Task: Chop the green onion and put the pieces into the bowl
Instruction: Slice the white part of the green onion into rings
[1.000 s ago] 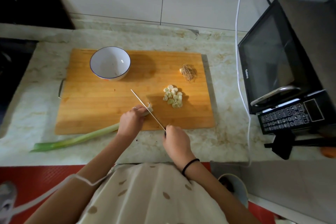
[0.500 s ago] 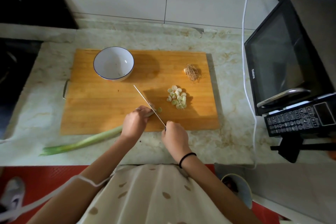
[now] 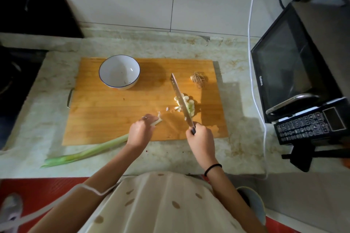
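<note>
green onion point(image 3: 91, 152), pale cut end

Marble counter point(image 3: 236, 149), white tiled wall point(image 3: 132, 2), red floor point(image 3: 37, 187)

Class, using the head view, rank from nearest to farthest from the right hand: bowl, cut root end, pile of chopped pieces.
1. The pile of chopped pieces, just beyond the right hand.
2. The cut root end, farther back on the right.
3. The bowl, far back on the left.
</note>
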A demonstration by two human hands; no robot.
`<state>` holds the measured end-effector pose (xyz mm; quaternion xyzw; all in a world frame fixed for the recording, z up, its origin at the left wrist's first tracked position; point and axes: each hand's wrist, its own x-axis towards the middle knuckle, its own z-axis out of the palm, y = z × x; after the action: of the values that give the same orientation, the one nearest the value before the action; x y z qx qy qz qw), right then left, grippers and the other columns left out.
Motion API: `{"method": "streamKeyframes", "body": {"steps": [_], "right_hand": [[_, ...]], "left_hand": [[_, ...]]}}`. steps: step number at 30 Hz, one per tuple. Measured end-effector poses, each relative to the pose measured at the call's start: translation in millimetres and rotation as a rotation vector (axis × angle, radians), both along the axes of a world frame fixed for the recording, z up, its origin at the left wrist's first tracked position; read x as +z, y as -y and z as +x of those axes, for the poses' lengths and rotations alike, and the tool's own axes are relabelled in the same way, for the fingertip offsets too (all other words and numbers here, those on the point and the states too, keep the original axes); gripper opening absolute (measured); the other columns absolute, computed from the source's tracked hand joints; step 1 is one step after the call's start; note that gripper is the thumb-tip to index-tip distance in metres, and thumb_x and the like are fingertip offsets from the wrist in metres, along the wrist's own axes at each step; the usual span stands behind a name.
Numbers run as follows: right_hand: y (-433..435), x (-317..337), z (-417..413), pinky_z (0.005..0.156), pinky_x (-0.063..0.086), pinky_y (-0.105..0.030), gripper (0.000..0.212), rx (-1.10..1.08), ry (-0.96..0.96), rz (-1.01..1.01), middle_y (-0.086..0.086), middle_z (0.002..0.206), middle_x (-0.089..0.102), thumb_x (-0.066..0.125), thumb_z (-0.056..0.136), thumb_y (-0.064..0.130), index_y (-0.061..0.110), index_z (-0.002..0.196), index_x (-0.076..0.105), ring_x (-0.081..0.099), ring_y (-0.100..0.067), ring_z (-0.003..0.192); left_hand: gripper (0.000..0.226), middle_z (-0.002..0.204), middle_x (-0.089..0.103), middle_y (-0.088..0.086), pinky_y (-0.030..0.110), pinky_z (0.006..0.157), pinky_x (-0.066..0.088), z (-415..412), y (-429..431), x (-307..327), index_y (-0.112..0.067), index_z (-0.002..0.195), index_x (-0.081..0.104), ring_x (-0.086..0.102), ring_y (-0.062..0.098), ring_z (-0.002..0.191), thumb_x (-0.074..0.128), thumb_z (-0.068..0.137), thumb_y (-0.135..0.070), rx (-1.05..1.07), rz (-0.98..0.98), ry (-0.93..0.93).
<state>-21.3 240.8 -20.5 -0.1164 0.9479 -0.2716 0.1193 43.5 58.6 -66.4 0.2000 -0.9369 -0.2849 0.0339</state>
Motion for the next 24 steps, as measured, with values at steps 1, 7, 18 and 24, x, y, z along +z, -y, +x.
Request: {"method": "streamKeyframes", "body": {"steps": [1,7,18,24], "right_hand": [[1.8,2.5,2.8,0.040,0.023,-0.017,0.032,0.033,0.003,-0.009,0.007,0.050,0.041,0.053,0.086,0.014,0.014,0.056,0.041,0.040,-0.007,0.043],[9.2,6.4,13.5,0.039,0.019,-0.023,0.036,0.258,0.002,0.168,0.005,0.052,0.038,0.051,0.087,0.017,0.018,0.057,0.030,0.041,-0.017,0.049],[10.3,7.9,10.2,0.040,0.017,-0.022,0.041,0.300,0.018,0.249,0.007,0.052,0.033,0.051,0.087,0.016,0.022,0.056,0.025,0.039,-0.018,0.051],[14.2,9.0,6.5,0.040,0.017,-0.022,0.042,0.298,0.044,0.265,0.007,0.053,0.034,0.052,0.086,0.015,0.022,0.055,0.025,0.040,-0.017,0.052]], "left_hand": [[0.033,0.108,0.068,0.002,0.031,0.059,0.053,-1.8,-0.5,0.1,-0.012,0.105,0.069,0.067,0.025,0.078,0.066,0.075,0.001,-0.002,-0.001,-0.001],[0.035,0.109,0.063,0.004,0.035,0.062,0.054,-22.0,-5.8,4.2,-0.015,0.107,0.068,0.064,0.029,0.079,0.059,0.078,0.002,-0.039,0.026,-0.007],[0.031,0.107,0.063,0.005,0.036,0.064,0.054,-20.4,-1.5,2.2,-0.013,0.106,0.068,0.064,0.031,0.081,0.058,0.080,0.001,-0.068,0.028,-0.031],[0.031,0.108,0.064,0.004,0.034,0.065,0.053,-21.0,-0.6,2.2,-0.013,0.105,0.068,0.065,0.030,0.082,0.059,0.079,0.001,-0.072,0.024,-0.023]]}}
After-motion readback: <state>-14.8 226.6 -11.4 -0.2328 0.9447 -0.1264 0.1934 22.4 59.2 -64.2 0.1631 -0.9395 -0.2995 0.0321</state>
